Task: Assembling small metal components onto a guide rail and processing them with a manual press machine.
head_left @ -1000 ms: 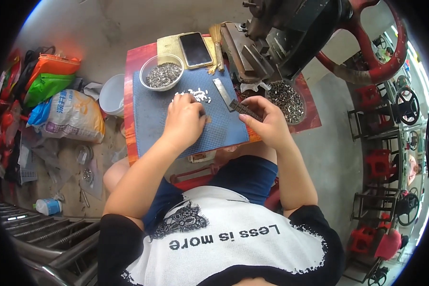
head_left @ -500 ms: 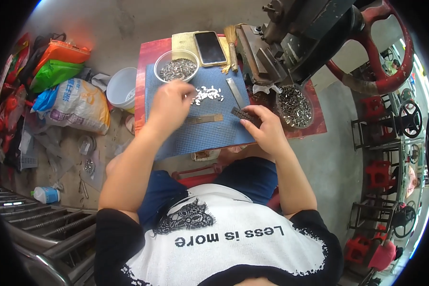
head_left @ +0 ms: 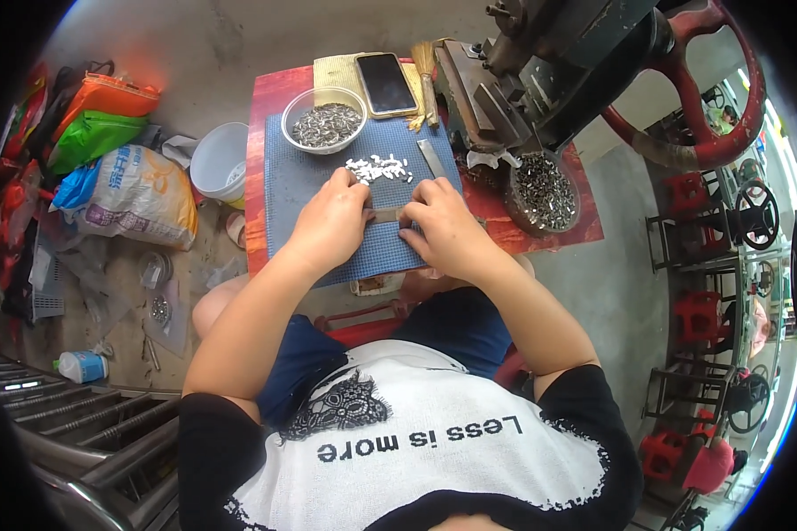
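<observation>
Grip too hidden to tell, left hand [head_left: 332,217] and right hand [head_left: 447,226] flanking a flat bar [head_left: 386,215], white pieces [head_left: 376,168] just beyond it

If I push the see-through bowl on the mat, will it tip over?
The clear round bowl is probably heavy for its size, since many shiny, metal-looking pieces lie inside. Its see-through wall looks thin, so it might bend if squeezed. Its wide shape suggests a gentle push would likelier slide than tip it.
</observation>
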`<state>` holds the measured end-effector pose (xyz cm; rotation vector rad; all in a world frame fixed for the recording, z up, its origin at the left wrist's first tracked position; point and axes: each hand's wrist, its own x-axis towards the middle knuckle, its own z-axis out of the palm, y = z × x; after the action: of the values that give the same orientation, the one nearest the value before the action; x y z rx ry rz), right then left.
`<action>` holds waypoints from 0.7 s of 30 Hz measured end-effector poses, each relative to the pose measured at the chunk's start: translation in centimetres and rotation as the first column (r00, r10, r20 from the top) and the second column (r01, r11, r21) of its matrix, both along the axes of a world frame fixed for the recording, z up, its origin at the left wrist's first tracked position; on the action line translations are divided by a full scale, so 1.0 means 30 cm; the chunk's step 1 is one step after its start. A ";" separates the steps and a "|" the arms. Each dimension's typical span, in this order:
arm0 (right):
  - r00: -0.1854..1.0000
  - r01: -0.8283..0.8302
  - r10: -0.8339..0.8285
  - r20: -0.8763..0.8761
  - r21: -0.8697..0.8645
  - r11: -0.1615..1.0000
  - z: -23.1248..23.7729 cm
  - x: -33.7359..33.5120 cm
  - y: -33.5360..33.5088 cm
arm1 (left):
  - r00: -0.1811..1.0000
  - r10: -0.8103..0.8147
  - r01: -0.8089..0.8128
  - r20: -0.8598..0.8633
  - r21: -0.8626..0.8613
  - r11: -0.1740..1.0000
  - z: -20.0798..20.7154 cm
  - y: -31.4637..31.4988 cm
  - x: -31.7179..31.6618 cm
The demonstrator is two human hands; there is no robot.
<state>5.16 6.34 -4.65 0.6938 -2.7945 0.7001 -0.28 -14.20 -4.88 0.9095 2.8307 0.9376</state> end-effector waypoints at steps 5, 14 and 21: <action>0.998 -0.026 0.030 -0.053 0.089 0.996 -0.022 -0.029 -0.026 | 0.998 -0.016 0.012 -0.061 -0.078 0.997 -0.027 -0.009 0.011; 0.892 0.060 -0.166 -0.420 -0.254 0.965 0.157 -0.285 -0.208 | 0.938 0.269 -0.216 -0.219 0.236 0.947 0.149 -0.125 -0.207; 0.965 0.191 -0.225 -0.134 -0.226 0.955 0.042 -0.392 -0.188 | 0.949 0.303 -0.252 -0.082 0.375 0.892 0.061 -0.168 -0.138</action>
<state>-6.61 0.70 -3.38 0.3889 -2.5505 0.8435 -4.42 -19.23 -3.04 0.6118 3.0185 1.5269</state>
